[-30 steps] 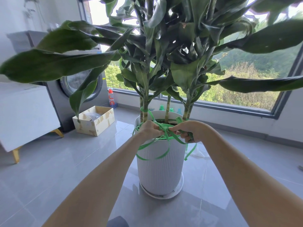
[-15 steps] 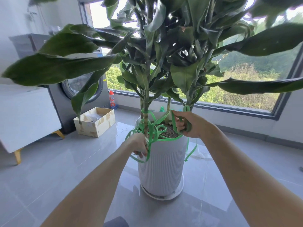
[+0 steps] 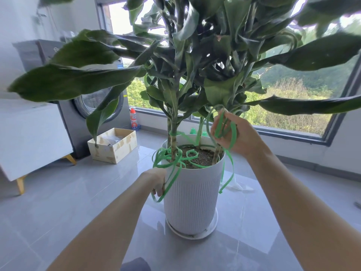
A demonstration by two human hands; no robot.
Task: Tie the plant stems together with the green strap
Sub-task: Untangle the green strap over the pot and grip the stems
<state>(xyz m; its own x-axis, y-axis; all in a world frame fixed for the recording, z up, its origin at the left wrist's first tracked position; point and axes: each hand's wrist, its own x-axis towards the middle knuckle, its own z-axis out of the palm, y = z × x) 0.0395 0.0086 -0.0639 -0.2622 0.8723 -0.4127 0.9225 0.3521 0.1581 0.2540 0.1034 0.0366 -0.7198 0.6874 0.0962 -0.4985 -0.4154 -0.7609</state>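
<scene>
Now my right hand (image 3: 240,137) grips loops of the green strap (image 3: 172,133) by the right stem (image 3: 216,157). My left hand (image 3: 156,180) holds its tail beside the white pot (image 3: 192,192). The strap also circles the left stems (image 3: 172,147); the bottle (image 3: 134,120) label is unreadable.

Green strap (image 3: 172,169), white ribbed pot (image 3: 192,196), grey floor (image 3: 58,208)

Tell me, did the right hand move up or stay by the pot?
Yes. The right hand, holding the green strap, rose from the rim of the white pot up beside the right-hand stem.
</scene>
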